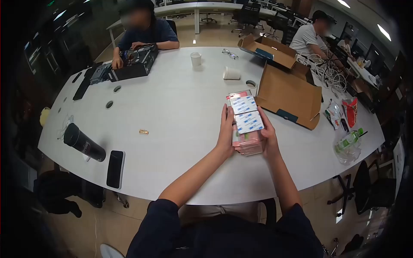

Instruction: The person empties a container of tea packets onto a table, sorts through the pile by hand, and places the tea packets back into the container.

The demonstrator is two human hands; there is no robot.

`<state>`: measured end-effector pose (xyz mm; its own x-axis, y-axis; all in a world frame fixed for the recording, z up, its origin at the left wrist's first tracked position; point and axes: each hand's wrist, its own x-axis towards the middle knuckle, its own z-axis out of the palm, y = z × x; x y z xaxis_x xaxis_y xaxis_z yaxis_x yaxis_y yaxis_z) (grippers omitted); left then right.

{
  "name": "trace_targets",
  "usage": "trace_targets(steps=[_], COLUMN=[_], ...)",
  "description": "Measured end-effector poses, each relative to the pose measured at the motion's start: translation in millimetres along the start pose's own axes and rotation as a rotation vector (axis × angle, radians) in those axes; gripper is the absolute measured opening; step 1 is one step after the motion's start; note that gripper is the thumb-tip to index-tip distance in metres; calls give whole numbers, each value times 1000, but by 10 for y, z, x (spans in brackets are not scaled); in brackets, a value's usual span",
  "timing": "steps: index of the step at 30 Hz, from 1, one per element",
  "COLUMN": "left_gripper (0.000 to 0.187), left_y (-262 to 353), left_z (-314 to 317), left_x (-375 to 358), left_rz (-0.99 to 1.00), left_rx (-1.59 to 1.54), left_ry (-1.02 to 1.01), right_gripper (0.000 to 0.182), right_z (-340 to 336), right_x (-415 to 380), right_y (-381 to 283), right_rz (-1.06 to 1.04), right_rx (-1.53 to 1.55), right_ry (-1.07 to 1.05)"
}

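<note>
Between my two hands is a stack of pink packs (248, 147) in clear, shiny wrapping, near the front of the white table. On top of the stack lie two white squares with blue print (249, 123), one behind the other. My left hand (226, 129) is closed against the stack's left side, its thumb near the upper square. From the right, my right hand (269, 134) grips the stack, thumb by the lower square. The fingers' undersides are hidden, and the print is too small to read.
An open cardboard box (290, 92) lies just beyond my right hand. Paper cups (232, 73) and glasses (230, 53) are farther back. A phone (115, 169) and black tumbler (84, 143) stand left. Across the table, a person (146, 30) handles a black computer case (135, 64).
</note>
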<state>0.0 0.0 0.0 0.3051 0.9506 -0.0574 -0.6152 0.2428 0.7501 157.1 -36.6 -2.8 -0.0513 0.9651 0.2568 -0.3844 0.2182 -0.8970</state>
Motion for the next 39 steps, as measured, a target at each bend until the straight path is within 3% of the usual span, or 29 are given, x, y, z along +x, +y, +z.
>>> trace_targets(steps=[2, 5, 7, 9, 17, 24, 29, 33, 39], left_gripper=[61, 57, 58, 55, 48, 48, 53, 54, 48], left_y=[-7, -213, -142, -253, -306, -337, -219, -183, -134], left_z=[-48, -38, -364, -324, -392, -504, -522, -567, -617], left_x=[18, 233, 201, 230, 283, 276, 289, 350, 290], left_rz=[-46, -5, -80, -32, -40, 2, -75, -6, 3], left_rx=[-238, -467, -473, -674, -755, -575, -713, -709, -755], left_ry=[-60, -140, -205, -285, -313, -224, -180, -136, -201], right_gripper=[88, 85, 83, 83, 79, 79, 67, 65, 66], right_z=[-34, 15, 338, 419, 824, 867, 1031, 1105, 1033], right_x=[74, 268, 308, 316, 321, 454, 565, 696, 722], right_y=[50, -275, -199, -310, -392, -277, -470, -706, -861], right_rz=[-176, -234, -251, -240, -221, -185, -310, -346, -283], right_rx=[-402, -716, -701, -1049, -1424, -1312, -1336, -1350, -1256], right_ry=[-59, -157, -153, -220, -216, -91, -68, -105, -90])
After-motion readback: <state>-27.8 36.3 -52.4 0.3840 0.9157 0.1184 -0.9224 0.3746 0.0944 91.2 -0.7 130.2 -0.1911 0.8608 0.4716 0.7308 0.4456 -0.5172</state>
